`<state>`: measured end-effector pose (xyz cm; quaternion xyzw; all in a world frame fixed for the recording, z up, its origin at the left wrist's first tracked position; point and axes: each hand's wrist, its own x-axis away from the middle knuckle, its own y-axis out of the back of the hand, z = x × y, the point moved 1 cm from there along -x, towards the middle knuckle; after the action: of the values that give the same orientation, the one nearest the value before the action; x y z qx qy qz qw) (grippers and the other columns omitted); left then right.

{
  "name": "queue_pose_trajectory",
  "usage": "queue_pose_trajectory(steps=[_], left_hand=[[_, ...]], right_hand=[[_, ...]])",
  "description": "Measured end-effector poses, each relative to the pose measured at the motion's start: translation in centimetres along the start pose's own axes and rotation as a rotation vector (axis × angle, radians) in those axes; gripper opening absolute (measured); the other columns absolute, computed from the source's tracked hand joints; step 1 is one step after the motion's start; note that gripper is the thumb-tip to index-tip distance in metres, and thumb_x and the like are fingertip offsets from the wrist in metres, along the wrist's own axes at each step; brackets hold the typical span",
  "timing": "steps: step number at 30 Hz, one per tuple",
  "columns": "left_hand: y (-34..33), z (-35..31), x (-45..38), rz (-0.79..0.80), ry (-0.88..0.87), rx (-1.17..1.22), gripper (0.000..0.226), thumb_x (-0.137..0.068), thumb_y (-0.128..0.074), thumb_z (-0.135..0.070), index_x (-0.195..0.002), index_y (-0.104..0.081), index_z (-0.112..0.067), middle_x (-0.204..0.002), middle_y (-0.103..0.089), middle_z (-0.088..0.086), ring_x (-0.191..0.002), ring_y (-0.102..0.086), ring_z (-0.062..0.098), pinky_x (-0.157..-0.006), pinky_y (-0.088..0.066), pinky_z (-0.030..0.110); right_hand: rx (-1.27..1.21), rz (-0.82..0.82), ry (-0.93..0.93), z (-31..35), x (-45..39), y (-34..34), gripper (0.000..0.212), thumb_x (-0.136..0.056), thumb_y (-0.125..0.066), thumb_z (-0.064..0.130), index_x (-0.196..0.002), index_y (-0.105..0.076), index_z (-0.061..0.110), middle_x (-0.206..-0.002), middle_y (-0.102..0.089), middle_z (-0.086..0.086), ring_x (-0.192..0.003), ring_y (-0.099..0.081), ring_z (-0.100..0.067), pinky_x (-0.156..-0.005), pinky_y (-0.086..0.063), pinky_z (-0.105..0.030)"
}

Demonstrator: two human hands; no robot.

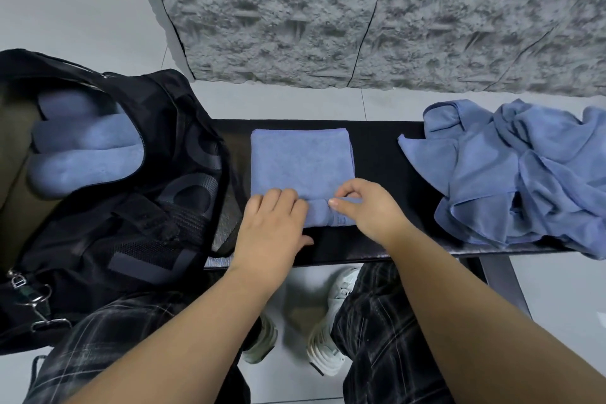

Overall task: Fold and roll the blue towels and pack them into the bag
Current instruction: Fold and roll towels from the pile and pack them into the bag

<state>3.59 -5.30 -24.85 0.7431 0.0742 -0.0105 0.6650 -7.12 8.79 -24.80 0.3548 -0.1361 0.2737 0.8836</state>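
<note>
Hands grip the near, rolled edge of the folded towel (301, 164) on the surface (377, 154): left hand (273, 223), right hand (364, 207). Bag (157, 207) left, towel pile (524, 174) right.

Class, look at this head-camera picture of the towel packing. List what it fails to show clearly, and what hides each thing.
- Black fabric bag: left part cut off by the frame edge; its flap hides how many rolled blue towels lie inside.
- Crumpled pile of blue towels: overlapping folds hide the count; right edge cut off.
- Folded blue towel: near end covered by left hand and right hand.
</note>
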Motion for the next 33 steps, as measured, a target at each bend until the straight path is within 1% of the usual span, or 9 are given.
queue_pose_trajectory(steps=[4, 8, 12, 17, 23, 26, 29, 31, 33], left_hand=[[-0.8, 0.4, -0.8, 0.003, 0.044, 0.017, 0.033, -0.055, -0.083, -0.013, -0.083, -0.064, -0.016, -0.079, -0.058, -0.001, -0.075, -0.056, 0.023, -0.069, -0.028, 0.03], [-1.1, 1.4, -2.0, -0.009, 0.105, 0.133, 0.02, -0.072, -0.077, -0.019, -0.089, -0.067, -0.017, -0.08, -0.062, -0.002, -0.077, -0.058, 0.025, -0.073, -0.037, 0.031], [-0.6, 2.1, -3.5, 0.113, 0.189, 0.239, 0.023, -0.095, -0.048, -0.028, -0.111, -0.063, -0.022, -0.106, -0.062, -0.003, -0.102, -0.052, 0.023, -0.086, -0.033, 0.032], [-0.4, 2.5, -4.6, 0.218, 0.228, 0.273, 0.03, -0.099, -0.037, -0.033, -0.123, -0.055, -0.026, -0.119, -0.059, -0.006, -0.11, -0.047, 0.02, -0.081, -0.031, 0.029], [0.5, 3.0, -3.6, 0.444, 0.301, 0.466, 0.009, -0.095, -0.046, -0.036, -0.092, -0.048, -0.028, -0.088, -0.061, -0.006, -0.082, -0.052, 0.016, -0.069, -0.032, 0.028], [0.9, 3.3, -3.3, 0.556, 0.354, 0.572, 0.012, -0.092, -0.051, -0.037, -0.082, -0.049, -0.031, -0.084, -0.059, -0.007, -0.084, -0.056, 0.016, -0.068, -0.042, 0.028], [1.5, 3.1, -3.1, 0.403, 0.276, 0.448, 0.009, -0.091, -0.053, -0.037, -0.091, -0.056, -0.029, -0.091, -0.046, -0.01, -0.096, -0.044, 0.013, -0.086, -0.04, 0.031], [2.1, 2.7, -2.9, 0.292, 0.189, 0.358, 0.011, -0.09, -0.053, -0.041, -0.096, -0.054, -0.031, -0.096, -0.043, -0.012, -0.099, -0.038, 0.013, -0.087, -0.036, 0.031], [2.8, 2.5, -2.8, 0.307, 0.134, 0.323, 0.021, -0.086, -0.056, -0.047, -0.101, -0.051, -0.034, -0.1, -0.042, -0.013, -0.103, -0.036, 0.012, -0.086, -0.031, 0.028]], right_hand=[[0.077, -0.103, 0.063, 0.6, -0.4, 0.0, 0.015, -0.082, -0.07, 0.027, -0.072, -0.059, 0.029, -0.09, -0.054, 0.006, -0.1, -0.051, -0.015, -0.083, -0.045, -0.027], [0.182, -0.206, 0.215, 1.6, 0.0, 0.2, 0.011, -0.087, -0.065, 0.027, -0.079, -0.063, 0.019, -0.087, -0.054, 0.011, -0.097, -0.046, -0.013, -0.083, -0.04, -0.024], [0.137, -0.054, 0.189, 1.3, -0.2, 0.8, 0.02, -0.081, -0.071, 0.026, -0.098, -0.06, 0.025, -0.094, -0.047, 0.021, -0.104, -0.043, -0.008, -0.082, -0.035, -0.017], [0.224, 0.04, 0.185, 1.1, -0.9, 1.3, 0.031, -0.085, -0.066, 0.019, -0.116, -0.06, 0.022, -0.109, -0.047, 0.013, -0.103, -0.048, -0.007, -0.083, -0.032, -0.016], [0.229, 0.253, 0.08, 1.1, -0.5, 2.1, 0.012, -0.085, -0.068, 0.023, -0.096, -0.066, 0.023, -0.096, -0.063, 0.004, -0.092, -0.059, -0.014, -0.081, -0.047, -0.027], [0.263, 0.278, 0.011, 1.0, -0.4, 2.0, 0.009, -0.086, -0.065, 0.032, -0.086, -0.057, 0.029, -0.087, -0.056, 0.011, -0.081, -0.054, -0.009, -0.066, -0.042, -0.021], [0.296, 0.231, -0.05, 1.1, -0.5, 1.7, 0.019, -0.088, -0.062, 0.037, -0.096, -0.053, 0.023, -0.089, -0.051, 0.01, -0.077, -0.048, -0.005, -0.062, -0.036, -0.02], [0.27, 0.218, -0.068, 1.2, -0.6, 1.5, 0.021, -0.089, -0.06, 0.037, -0.098, -0.053, 0.021, -0.088, -0.05, 0.009, -0.075, -0.047, -0.004, -0.061, -0.036, -0.021], [0.253, 0.188, -0.068, 1.2, -0.7, 1.4, 0.02, -0.089, -0.06, 0.037, -0.097, -0.052, 0.02, -0.088, -0.049, 0.007, -0.071, -0.045, -0.004, -0.059, -0.033, -0.021]])
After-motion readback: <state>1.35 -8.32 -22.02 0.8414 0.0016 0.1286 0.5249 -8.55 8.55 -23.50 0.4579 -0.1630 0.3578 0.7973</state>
